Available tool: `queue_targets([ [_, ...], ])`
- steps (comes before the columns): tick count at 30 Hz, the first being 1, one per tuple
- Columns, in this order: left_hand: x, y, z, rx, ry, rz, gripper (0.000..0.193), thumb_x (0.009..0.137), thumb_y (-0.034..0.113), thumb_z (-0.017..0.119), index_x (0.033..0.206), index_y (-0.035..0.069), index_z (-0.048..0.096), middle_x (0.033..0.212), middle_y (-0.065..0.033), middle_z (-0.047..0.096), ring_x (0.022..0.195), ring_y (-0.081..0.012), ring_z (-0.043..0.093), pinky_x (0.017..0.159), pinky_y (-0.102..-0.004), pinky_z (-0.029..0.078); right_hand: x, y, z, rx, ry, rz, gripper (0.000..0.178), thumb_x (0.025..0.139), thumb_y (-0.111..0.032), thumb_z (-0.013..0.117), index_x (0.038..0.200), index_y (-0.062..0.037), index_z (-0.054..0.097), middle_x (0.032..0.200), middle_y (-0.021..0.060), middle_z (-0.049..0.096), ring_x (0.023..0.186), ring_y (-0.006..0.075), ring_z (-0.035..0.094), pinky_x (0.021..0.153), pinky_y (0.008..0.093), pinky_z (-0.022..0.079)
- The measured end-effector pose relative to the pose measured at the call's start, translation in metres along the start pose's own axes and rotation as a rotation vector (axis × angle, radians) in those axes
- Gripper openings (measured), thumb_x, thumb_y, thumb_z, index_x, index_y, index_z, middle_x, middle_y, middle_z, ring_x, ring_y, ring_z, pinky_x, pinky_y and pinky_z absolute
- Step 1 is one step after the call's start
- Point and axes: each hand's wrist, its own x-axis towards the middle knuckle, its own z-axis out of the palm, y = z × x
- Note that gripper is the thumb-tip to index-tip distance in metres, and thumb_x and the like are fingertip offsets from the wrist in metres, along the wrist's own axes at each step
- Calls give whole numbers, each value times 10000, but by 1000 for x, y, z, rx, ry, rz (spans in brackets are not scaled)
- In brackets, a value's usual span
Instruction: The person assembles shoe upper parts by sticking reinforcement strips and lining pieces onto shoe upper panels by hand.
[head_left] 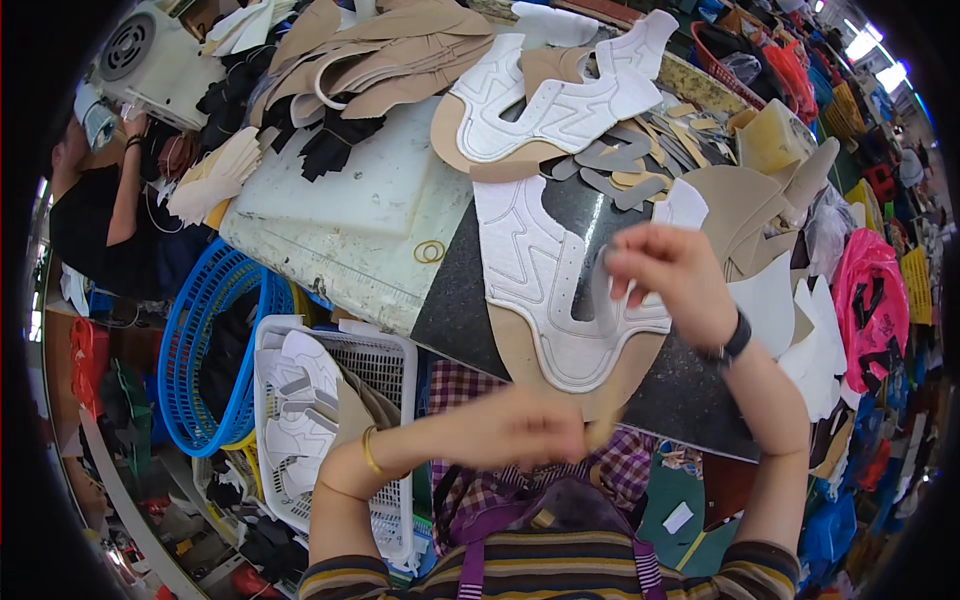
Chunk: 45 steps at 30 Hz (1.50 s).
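A white stitched shoe upper (520, 250) lies on the dark stone slab in front of me, over a tan lining piece (520, 345). Above the upper's inner curve is my right hand (665, 275), with its fingers pinched on a small grey piece (603, 295) smeared by motion. My left hand (530, 428) is blurred near the slab's front edge. Its fingers are closed, and a small tan piece (604, 430) shows at their tips. Beyond the upper lies a pile of loose grey and tan pieces (630, 160).
More white uppers (560, 110) and stacked tan linings (390, 50) cover the far side. Two yellow rings (429, 251) lie on the pale board. A white basket (405, 365) of uppers and a blue basket (190, 340) stand at left. A person in black (95, 230) works at far left.
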Motion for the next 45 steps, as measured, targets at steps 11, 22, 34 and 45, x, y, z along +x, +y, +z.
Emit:
queue_targets([
  [11,17,-13,-30,1254,645,335,154,766,62,602,880,22,506,961,-109,565,842,-261,589,667,-332,499,46,41,-5,-90,-39,151,184,856,-91,628,953,65,626,741,77,656,610,107,650,511,198,505],
  [22,2,18,-41,1159,641,324,138,860,170,577,871,32,574,900,-131,647,689,-265,620,592,-344,484,90,32,-58,-935,334,-588,140,803,-76,618,927,-24,657,791,114,628,730,256,626,645,322,493],
  [34,-18,4,-12,376,471,151,164,907,122,499,827,35,613,549,-51,552,463,-112,541,443,-257,418,53,8,-36,-949,358,-879,80,795,-72,621,838,-64,688,669,42,570,669,221,567,609,330,462],
  [45,45,10,-39,164,446,234,166,948,163,519,900,15,574,753,17,559,617,-36,495,568,-183,412,-31,14,-5,-407,-92,-296,263,856,-64,605,1109,-48,537,732,56,635,654,118,595,632,256,470],
])
